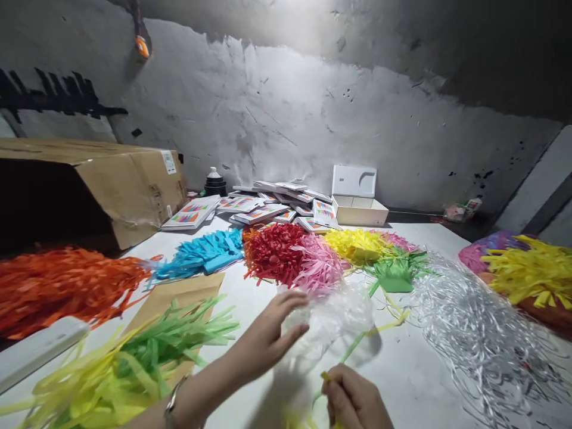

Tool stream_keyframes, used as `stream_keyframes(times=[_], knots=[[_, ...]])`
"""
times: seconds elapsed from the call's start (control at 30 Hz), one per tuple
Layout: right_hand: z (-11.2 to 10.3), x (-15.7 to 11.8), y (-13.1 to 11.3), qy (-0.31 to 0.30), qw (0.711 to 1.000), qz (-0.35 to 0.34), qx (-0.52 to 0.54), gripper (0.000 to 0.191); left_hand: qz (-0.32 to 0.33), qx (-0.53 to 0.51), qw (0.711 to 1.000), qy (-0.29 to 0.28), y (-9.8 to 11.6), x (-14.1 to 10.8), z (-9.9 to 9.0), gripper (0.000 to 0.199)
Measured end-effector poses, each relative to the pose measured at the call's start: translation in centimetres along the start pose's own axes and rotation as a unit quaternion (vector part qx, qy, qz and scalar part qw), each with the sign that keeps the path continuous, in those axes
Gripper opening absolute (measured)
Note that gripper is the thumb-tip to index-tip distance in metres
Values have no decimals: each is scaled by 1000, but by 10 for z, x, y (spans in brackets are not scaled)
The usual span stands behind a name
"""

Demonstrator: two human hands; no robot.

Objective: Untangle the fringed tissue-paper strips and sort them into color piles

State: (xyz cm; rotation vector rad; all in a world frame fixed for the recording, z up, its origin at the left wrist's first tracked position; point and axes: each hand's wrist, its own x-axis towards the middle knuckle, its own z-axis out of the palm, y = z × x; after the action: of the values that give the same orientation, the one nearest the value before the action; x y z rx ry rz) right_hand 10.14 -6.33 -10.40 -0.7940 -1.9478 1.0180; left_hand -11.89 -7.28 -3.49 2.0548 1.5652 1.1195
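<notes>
My left hand (272,333), with a bracelet at its wrist, is raised over the white table (402,369), fingers apart and holding nothing. Lower and to its right, my right hand (355,396) pinches a yellow paper strip (325,376); its lower part is blurred at the bottom edge. A thin green strip (353,347) runs up behind my right hand, beside a yellow strip (388,325). Clear crumpled plastic (333,316) lies just beyond my left hand. Light green tissue fringe (179,333) and yellow fringe (98,381) lie left of my left forearm.
Orange fringe (67,289), blue fringe (205,250), red fringe (279,253), pink fringe (319,262) and silver strands (482,333) cover parts of the table. Behind stand flat printed packs (263,213), an open white box (360,210) and a cardboard box (134,190).
</notes>
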Motion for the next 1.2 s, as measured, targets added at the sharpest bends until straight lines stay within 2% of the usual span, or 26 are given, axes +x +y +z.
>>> stream_keyframes(times=[0.07, 0.13, 0.23, 0.3, 0.33, 0.4, 0.47, 0.53, 0.57, 0.7, 0.83, 0.97, 1.2], knots=[[-22, 22, -9, -8, 999, -13, -44, 44, -23, 81, 996, -19, -14, 13, 12, 43], [-37, 49, -15, -31, 990, -16, -136, 41, 1, 118, 986, -120, -21, 13, 33, 36], [-44, 84, -8, -86, 966, 5, -245, 30, 158, 96, 938, -292, -18, -2, 61, 10], [-43, 93, 7, -127, 950, 29, -284, 22, 243, 48, 901, -356, -13, -9, 66, 10], [-43, 92, 16, -151, 938, 48, -307, 21, 249, 28, 895, -368, -12, -9, 64, 13], [-46, 82, 31, -192, 909, 98, -356, 22, 177, 46, 920, -347, -17, -1, 54, 21], [-52, 71, 40, -216, 883, 141, -392, 24, 58, 129, 951, -276, -29, 13, 41, 23], [-58, 63, 43, -227, 866, 168, -412, 27, -26, 207, 955, -212, -44, 29, 32, 22], [-59, 62, 43, -230, 861, 177, -418, 28, -46, 229, 952, -196, -50, 35, 29, 23], [-59, 63, 41, -249, 845, 192, -433, 29, -46, 258, 947, -185, -53, 52, 38, 27], [-60, 64, 39, -266, 839, 190, -435, 28, -8, 238, 943, -234, -41, 55, 65, 18], [-63, 63, 36, -272, 837, 193, -434, 26, -3, 226, 939, -259, -42, 55, 84, 16], [-63, 62, 34, -266, 845, 185, -426, 25, -28, 176, 957, -230, -44, 50, 78, 18]])
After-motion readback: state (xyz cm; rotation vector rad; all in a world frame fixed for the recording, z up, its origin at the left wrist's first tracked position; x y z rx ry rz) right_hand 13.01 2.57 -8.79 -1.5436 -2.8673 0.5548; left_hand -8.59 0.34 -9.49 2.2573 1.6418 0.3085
